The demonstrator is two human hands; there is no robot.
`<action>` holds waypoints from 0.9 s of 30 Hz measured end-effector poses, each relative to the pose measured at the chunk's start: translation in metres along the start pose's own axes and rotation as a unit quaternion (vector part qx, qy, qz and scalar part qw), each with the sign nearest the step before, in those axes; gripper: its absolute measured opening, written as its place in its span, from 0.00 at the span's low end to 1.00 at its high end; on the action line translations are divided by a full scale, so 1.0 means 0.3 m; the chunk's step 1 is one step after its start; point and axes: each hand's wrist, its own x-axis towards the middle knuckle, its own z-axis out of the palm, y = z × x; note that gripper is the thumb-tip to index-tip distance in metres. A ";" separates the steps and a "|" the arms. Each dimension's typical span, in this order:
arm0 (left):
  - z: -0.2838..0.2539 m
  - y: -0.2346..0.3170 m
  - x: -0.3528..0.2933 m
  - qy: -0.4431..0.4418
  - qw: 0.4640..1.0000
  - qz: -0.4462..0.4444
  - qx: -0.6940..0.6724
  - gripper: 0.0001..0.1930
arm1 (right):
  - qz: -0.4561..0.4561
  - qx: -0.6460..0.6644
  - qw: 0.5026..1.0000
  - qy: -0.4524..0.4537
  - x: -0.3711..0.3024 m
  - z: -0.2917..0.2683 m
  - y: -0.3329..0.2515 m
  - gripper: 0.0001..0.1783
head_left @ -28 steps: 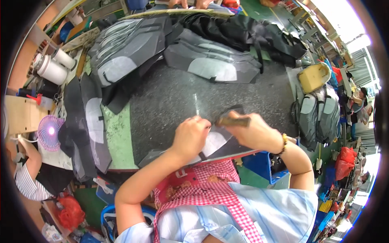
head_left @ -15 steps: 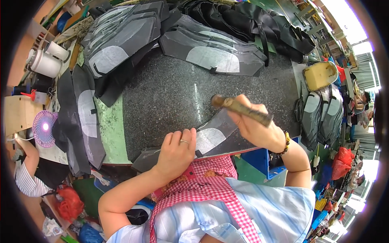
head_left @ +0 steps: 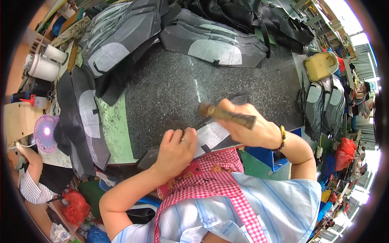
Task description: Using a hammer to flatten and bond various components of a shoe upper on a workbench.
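My right hand is closed around the wooden handle of a hammer, whose slightly blurred head points left above the work. Under it, along the near table edge, lies a dark grey flat leather-like piece with a pale patch and a small black tab. My left hand presses on that piece left of the patch, fingers bent and close together; its thumb is hidden. Whether the hammer head touches the piece, I cannot tell.
Stacks of similar grey pieces lie at the far left, far middle and left side. Black material is heaped behind. A yellowish container stands at right. A purple fan and another person's arm are at left.
My right hand and the hammer have moved left, toward my left hand. The left hand stays on the grey piece. The whole view has shifted slightly.
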 end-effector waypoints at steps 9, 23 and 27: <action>-0.006 -0.068 -0.054 0.058 0.996 0.018 -0.069 0.10 | 0.070 0.047 0.992 -0.091 0.037 0.058 -0.062 0.13; 0.076 -0.011 -0.032 0.095 0.965 -0.090 -0.226 0.06 | 0.143 0.028 0.989 -0.003 0.067 -0.067 -0.074 0.08; 0.077 0.017 0.034 0.037 0.968 -0.135 -0.210 0.06 | 0.118 -0.080 0.983 -0.115 -0.026 -0.036 -0.064 0.09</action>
